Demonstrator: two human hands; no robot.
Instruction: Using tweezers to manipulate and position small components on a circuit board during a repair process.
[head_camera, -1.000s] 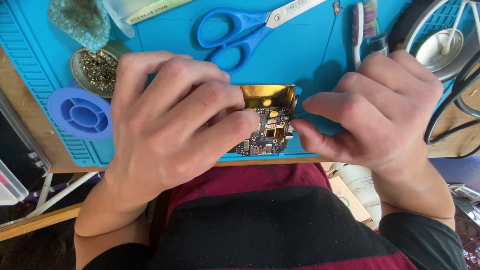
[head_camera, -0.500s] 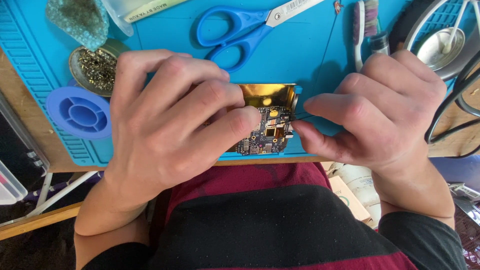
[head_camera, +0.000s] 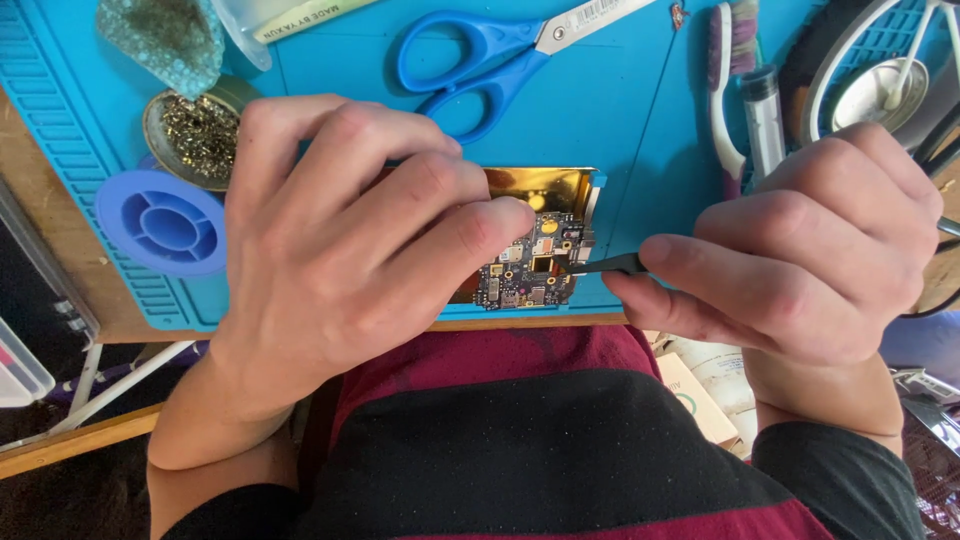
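Blue work mat (head_camera: 640, 150) beneath both our hands. Our left hand (head_camera: 350, 230) presses fingers down on the circuit board (head_camera: 530, 272), pinning it between the hands. Our right hand (head_camera: 800, 250) pinches black tweezers (head_camera: 605, 266), tip touching the board. Blue scissors (head_camera: 480, 60) lie beyond the left fingers.

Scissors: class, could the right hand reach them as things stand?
Probably not at once: the right hand is pinching tweezers at the circuit board. The mat towards the scissors looks unobstructed.
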